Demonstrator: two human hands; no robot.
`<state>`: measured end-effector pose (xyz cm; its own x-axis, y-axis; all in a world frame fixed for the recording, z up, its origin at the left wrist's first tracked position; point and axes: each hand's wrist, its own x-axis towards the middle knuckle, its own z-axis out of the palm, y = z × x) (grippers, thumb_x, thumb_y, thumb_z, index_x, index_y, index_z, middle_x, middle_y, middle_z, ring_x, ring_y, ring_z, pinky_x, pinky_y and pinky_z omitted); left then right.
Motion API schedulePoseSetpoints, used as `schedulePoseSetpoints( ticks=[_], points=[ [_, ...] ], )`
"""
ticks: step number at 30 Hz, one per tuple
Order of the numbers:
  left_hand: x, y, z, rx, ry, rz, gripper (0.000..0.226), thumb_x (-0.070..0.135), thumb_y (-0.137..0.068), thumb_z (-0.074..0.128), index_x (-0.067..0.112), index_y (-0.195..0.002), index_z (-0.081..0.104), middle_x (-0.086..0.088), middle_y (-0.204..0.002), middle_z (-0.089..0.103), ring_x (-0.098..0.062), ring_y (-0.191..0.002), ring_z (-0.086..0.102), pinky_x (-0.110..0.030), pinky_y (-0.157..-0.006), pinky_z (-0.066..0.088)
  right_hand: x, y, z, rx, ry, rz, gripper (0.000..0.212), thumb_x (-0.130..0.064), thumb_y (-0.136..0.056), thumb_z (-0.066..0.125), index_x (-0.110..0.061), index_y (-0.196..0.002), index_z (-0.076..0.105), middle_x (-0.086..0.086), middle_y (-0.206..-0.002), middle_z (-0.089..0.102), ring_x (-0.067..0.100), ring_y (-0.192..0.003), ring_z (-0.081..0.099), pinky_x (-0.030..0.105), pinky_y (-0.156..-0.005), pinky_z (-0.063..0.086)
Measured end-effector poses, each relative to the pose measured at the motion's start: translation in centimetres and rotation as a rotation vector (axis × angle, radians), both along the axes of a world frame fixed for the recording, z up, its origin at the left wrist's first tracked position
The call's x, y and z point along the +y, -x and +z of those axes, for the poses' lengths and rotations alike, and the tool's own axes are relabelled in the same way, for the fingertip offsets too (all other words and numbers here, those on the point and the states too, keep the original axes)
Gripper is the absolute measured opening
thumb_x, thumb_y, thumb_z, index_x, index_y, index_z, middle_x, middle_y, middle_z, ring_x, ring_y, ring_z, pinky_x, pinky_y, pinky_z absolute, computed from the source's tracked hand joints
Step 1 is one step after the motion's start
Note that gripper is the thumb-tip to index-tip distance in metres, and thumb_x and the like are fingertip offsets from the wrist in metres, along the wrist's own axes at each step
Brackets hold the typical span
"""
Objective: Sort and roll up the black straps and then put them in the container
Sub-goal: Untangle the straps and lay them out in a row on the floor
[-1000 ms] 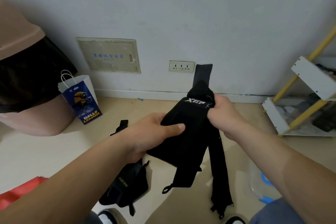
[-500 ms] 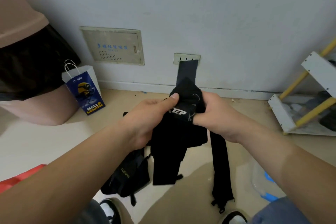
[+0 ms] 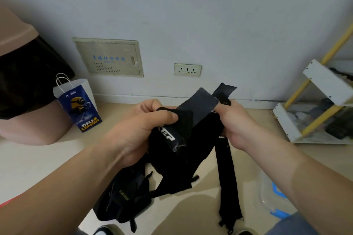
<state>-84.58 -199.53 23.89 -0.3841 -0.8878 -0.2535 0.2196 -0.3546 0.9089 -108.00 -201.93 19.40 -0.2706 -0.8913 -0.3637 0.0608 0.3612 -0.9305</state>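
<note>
A: Where were the black straps (image 3: 177, 150)?
B: Bunched between the two hands, above the floor (image 3: 38, 158). The left hand (image 3: 145, 126) pinched the bundle's left edge, thumb on top. The right hand (image 3: 235, 124) gripped its right side, where two flat ends stuck up.
A: And the rest?
B: One long strap (image 3: 227, 177) hung from the right hand down to the floor. A dark pile (image 3: 122, 200) lay under the left wrist. The clear container (image 3: 266, 194) sat low on the right.
</note>
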Motion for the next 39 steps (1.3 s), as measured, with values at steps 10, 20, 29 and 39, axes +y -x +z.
schedulePoseSetpoints(
  ticks=[10, 20, 29, 39],
  points=[
    [0.1, 0.5, -0.7, -0.044, 0.097, 0.057, 0.039, -0.014, -0.090, 0.065, 0.002, -0.125, 0.069, -0.019, -0.110, 0.078, -0.026, -0.089, 0.077, -0.029, -0.069, 0.062, 2.5, -3.4, 1.8, 0.109, 0.081, 0.396, 0.034, -0.055, -0.107, 0.053, -0.033, -0.119, 0.076, -0.007, -0.115, 0.081, 0.018, -0.113, 0.075, 0.050, -0.108, 0.054],
    [-0.1, 0.7, -0.2, 0.025, 0.063, 0.211, 0.027, -0.010, -0.088, 0.070, 0.004, -0.111, 0.069, -0.011, -0.093, 0.077, -0.018, -0.076, 0.076, -0.026, -0.063, 0.061, 3.1, -3.6, 2.6, -0.006, 0.109, 0.474, 0.034, -0.041, -0.114, 0.042, -0.035, -0.131, 0.070, -0.008, -0.128, 0.077, 0.016, -0.123, 0.071, 0.053, -0.116, 0.047],
    [-0.5, 1.0, -0.9, 0.154, 0.011, 0.245, 0.032, 0.001, -0.068, 0.077, 0.011, -0.098, 0.070, -0.006, -0.084, 0.075, -0.015, -0.073, 0.075, -0.024, -0.066, 0.062, 3.6, -5.4, 2.0, -0.328, 0.066, 0.467, 0.052, -0.049, -0.113, 0.030, -0.025, -0.136, 0.070, -0.001, -0.132, 0.075, 0.018, -0.129, 0.068, 0.045, -0.120, 0.041],
    [-0.6, 1.7, -1.7, -0.017, 0.051, 0.406, 0.025, -0.008, -0.086, 0.077, 0.006, -0.105, 0.068, -0.018, -0.099, 0.075, -0.024, -0.082, 0.074, -0.032, -0.073, 0.061, 3.6, -6.3, 0.9, -0.352, 0.058, 0.406, 0.052, -0.054, -0.112, 0.033, -0.026, -0.139, 0.068, 0.002, -0.132, 0.076, 0.020, -0.125, 0.070, 0.045, -0.116, 0.047]
  ],
)
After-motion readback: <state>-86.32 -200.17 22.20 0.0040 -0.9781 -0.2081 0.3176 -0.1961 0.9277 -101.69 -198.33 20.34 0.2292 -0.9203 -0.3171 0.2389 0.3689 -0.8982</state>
